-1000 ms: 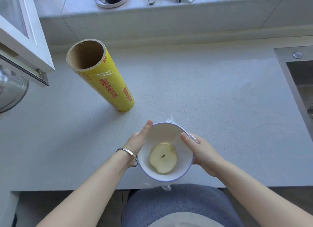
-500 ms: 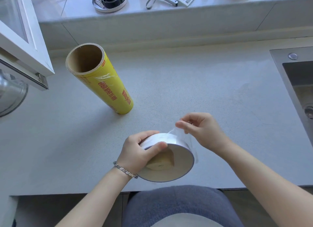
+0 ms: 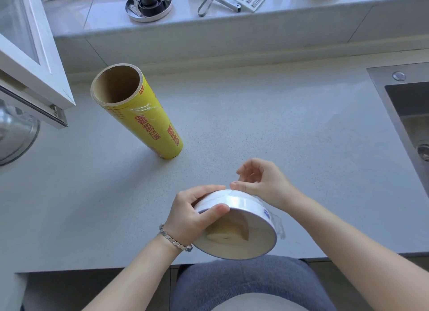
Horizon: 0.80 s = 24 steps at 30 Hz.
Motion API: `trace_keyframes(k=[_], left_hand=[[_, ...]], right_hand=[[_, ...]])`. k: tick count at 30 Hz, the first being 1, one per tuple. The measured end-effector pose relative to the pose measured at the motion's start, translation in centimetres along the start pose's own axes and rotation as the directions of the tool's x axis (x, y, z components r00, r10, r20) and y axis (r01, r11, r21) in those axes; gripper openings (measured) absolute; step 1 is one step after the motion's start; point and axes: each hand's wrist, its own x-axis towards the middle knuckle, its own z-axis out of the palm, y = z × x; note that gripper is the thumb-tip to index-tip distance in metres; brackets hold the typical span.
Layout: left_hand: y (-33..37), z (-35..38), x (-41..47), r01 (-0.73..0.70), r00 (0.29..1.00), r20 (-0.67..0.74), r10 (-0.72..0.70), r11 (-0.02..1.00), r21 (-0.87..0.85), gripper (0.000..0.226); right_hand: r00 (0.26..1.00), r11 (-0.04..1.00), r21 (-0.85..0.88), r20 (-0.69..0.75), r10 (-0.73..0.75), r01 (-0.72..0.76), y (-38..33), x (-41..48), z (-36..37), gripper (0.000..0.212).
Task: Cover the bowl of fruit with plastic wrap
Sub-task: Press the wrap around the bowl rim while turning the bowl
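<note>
so l hand (image 3: 188, 215) grips tilted bowl (image 3: 243, 202) near counter (image 3: 255, 125) edge.

- Your left hand (image 3: 185, 215) grips the tilted white round bowl (image 3: 239, 200) at the grey speckled worktop's (image 3: 255, 125) near edge.
- Your right hand (image 3: 264, 183) touches its far side.
- A pale fruit slice (image 3: 226, 234) lies inside.
- The yellow plastic-wrap roll (image 3: 148, 122) stands behind, leftward.
- The steel sink (image 3: 406, 106) sits right.

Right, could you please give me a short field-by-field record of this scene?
bowl: tilted, opening toward the camera
fruit: cut half, inside the bowl
wrap: loose film bunched at the bowl's right side
left hand: grips the bowl, thumb over its rim
right hand: thumb on the bowl's far wall, fingers curled; pinch unclear
roll: upright on the counter
</note>
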Motion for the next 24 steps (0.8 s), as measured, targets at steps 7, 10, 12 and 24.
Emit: trace_keyframes(k=[7, 10, 12, 24], left_hand=[[-0.2, -0.3, 0.0, 0.004, 0.995, -0.098, -0.009, 0.998, -0.056, 0.049], [-0.2, -0.2, 0.2, 0.024, 0.992, -0.118, -0.033, 0.997, -0.079, 0.047], [-0.3, 0.1, 0.2, 0.045, 0.989, -0.136, -0.062, 0.991, -0.123, 0.051], [-0.3, 0.1, 1.1, 0.175, 0.974, -0.072, -0.214, 0.918, -0.356, 0.047]], right_hand=[[0.939, 0.948, -0.029, 0.15, -0.31, 0.318, -2.1, -4.4, -0.6, 0.035], [0.937, 0.944, -0.135, 0.23, -0.264, 0.3, -0.9, -4.6, 0.1, 0.051], [0.951, 0.967, -0.111, 0.239, -0.198, 0.229, -0.7, -4.2, -0.1, 0.05], [0.987, 0.945, 0.324, 0.133, -0.09, 0.042, -0.4, -3.7, -1.6, 0.016]])
